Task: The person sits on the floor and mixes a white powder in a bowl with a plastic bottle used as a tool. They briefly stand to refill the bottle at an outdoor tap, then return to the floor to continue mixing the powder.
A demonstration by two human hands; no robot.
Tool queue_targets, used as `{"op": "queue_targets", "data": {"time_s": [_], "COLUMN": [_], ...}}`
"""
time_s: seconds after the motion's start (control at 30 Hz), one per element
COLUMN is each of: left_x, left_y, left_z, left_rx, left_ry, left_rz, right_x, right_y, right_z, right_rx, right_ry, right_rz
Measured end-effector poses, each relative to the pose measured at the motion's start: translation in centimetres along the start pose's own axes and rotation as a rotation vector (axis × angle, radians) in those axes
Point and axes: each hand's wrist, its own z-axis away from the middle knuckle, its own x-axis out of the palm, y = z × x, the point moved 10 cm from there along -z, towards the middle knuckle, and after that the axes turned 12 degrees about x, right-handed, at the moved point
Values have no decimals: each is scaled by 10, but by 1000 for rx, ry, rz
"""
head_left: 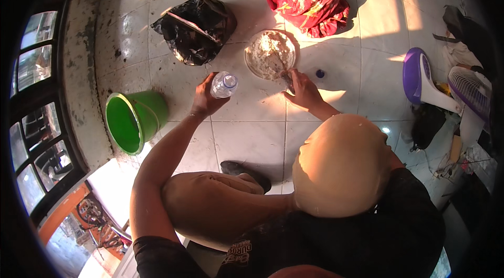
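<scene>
Head view: left hand (205, 95), grasping a clear bottle (224, 86); right hand (305, 91), gripping a tool (287, 80) by its handle, far end in pale paste (266, 44); bowl (248, 64) of said paste, just beyond the right hand; blue cap (320, 74), near that hand, to its right; black bag (195, 31), beyond the left hand; green bucket (149, 112), left of it; red cloth (315, 2), beyond the bowl.

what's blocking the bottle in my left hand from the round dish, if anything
Nothing visible: only floor tile shows between the clear bottle in the left hand and the dish. The black bag lies off to the left; the right hand is at the dish's near edge.
</scene>
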Motion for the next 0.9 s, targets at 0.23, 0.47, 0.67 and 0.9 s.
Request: {"op": "queue_targets", "data": {"time_s": [0.23, 0.47, 0.67, 0.9], "left_x": [10, 16, 20, 16], "left_y": [-5, -12, -18, -18], "left_z": [4, 0, -12, -18], "left_rx": [39, -60, -89, -21], "left_ry": [-7, -7, 6, 37], "left_rz": [-85, -109, -181, -229], "right_x": [-27, -52, -48, -46], "right_y": [3, 0, -5, -17], "right_z": [2, 2, 5, 5], "right_rx": [-215, -68, -62, -79], "right_ry": [241, 169, 152, 161], "right_rz": [-20, 1, -63, -169]}}
